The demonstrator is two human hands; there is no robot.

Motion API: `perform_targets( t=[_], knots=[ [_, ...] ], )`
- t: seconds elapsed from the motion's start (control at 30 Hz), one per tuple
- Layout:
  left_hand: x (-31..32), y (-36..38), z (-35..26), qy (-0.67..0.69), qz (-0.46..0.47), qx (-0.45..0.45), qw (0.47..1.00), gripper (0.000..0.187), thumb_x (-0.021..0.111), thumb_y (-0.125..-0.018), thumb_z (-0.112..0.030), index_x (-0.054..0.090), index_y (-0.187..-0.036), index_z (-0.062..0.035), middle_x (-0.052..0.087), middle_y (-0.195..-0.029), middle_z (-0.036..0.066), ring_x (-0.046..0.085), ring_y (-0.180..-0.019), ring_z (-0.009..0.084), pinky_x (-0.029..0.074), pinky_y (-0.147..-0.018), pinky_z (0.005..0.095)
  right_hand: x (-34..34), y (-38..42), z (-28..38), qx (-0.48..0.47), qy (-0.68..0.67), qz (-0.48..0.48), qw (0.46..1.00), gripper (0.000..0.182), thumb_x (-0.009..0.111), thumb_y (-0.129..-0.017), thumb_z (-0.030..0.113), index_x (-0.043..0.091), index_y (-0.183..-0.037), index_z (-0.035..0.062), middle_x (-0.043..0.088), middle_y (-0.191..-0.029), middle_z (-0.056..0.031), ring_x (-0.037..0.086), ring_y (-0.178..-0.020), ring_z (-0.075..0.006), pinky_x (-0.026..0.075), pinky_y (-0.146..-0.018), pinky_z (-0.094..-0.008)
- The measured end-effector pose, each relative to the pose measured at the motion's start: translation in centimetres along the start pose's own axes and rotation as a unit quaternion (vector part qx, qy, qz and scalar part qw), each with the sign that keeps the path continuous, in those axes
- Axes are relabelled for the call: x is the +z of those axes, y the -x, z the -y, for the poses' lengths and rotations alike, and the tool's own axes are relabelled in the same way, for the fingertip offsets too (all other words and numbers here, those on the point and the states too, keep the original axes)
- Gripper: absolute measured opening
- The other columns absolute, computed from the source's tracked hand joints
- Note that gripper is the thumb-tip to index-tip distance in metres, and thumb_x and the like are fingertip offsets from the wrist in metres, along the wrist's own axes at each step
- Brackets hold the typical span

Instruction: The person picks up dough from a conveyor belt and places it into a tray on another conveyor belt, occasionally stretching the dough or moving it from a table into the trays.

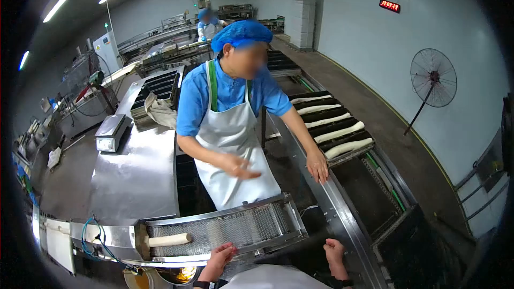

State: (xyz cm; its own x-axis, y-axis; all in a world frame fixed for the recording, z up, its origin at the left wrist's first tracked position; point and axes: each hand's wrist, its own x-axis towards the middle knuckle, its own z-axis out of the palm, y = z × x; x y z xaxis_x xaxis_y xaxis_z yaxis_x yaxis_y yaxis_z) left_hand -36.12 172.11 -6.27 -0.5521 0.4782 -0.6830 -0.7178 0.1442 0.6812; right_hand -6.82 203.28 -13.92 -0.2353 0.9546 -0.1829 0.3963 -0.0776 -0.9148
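At the near edge of the mesh conveyor [230, 231], my left hand [220, 257] has its fingers curled together, with nothing visible in it. My right hand [334, 251] is closed in a loose fist, also with nothing showing, beside the metal rail [342, 211]. A pale dough stick [170, 240] lies on the mesh at its left end, coming out of a metal housing [115, 240]. Across the conveyor stands a co-worker [230, 101] in a blue cap and white apron, one hand on the rail and the other held over the apron.
On the right, a dark tray [321, 118] holds several long dough pieces. To the left are a steel table [134, 176], a scale [111, 134] and stacked dark trays [160, 88] with a cloth. Buckets [140, 279] stand below the conveyor. A fan [433, 77] is far right.
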Motion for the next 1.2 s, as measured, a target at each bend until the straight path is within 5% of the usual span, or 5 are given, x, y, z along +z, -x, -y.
perform_targets(
  t=[0.57,0.77,0.87,1.03,1.2],
  knots=[
    [-12.6,-6.1,-1.5,-0.126,-0.216,0.271,0.929,0.036,0.063,-0.079,-0.004,0.064,-0.114,-0.0002,0.066,-0.095,0.008,0.061,-0.082,0.0108,0.049,-0.074,0.0250,1.5,-0.5,-0.2,-0.064,0.040,0.056,0.996,0.020,0.066,-0.079,-0.001,0.067,-0.099,-0.0002,0.068,-0.084,-0.0074,0.064,-0.077,-0.0139,0.051,-0.073,-0.0271],
    [-16.3,-4.9,-5.1,-0.414,-0.287,0.324,0.801,0.042,0.064,-0.078,-0.018,0.064,-0.118,-0.0054,0.067,-0.108,0.019,0.063,-0.102,0.0334,0.048,-0.089,0.0393,2.1,-1.5,-0.3,-0.069,0.049,0.075,0.994,0.020,0.067,-0.079,-0.002,0.067,-0.099,-0.0005,0.068,-0.085,-0.0078,0.065,-0.077,-0.0141,0.051,-0.072,-0.0273],
    [-15.8,-4.5,-5.0,-0.573,-0.241,0.178,0.762,0.041,0.062,-0.082,-0.034,0.065,-0.117,-0.0125,0.066,-0.112,0.012,0.060,-0.108,0.0305,0.044,-0.098,0.0480,2.5,-1.8,-0.3,-0.073,0.030,0.088,0.993,0.020,0.068,-0.080,0.002,0.068,-0.100,-0.0009,0.069,-0.086,-0.0091,0.065,-0.078,-0.0154,0.052,-0.073,-0.0287],
    [-8.8,-3.9,-4.5,-0.654,-0.207,0.177,0.705,0.044,0.060,-0.084,-0.045,0.063,-0.120,-0.0188,0.059,-0.126,0.003,0.051,-0.122,0.0229,0.019,-0.105,0.0702,3.0,-1.5,-0.2,-0.045,0.006,0.104,0.994,0.021,0.069,-0.080,0.003,0.068,-0.101,-0.0011,0.069,-0.088,-0.0096,0.064,-0.079,-0.0157,0.052,-0.074,-0.0299],
    [-4.4,-7.3,-2.7,-0.681,-0.081,0.247,0.685,0.045,0.062,-0.084,-0.041,0.061,-0.122,-0.0165,0.064,-0.116,0.010,0.058,-0.109,0.0294,0.038,-0.098,0.0520,3.1,-0.9,0.3,-0.006,0.035,0.109,0.993,0.021,0.070,-0.081,0.005,0.068,-0.101,-0.0011,0.069,-0.088,-0.0087,0.064,-0.078,-0.0157,0.052,-0.074,-0.0299]
  ],
)
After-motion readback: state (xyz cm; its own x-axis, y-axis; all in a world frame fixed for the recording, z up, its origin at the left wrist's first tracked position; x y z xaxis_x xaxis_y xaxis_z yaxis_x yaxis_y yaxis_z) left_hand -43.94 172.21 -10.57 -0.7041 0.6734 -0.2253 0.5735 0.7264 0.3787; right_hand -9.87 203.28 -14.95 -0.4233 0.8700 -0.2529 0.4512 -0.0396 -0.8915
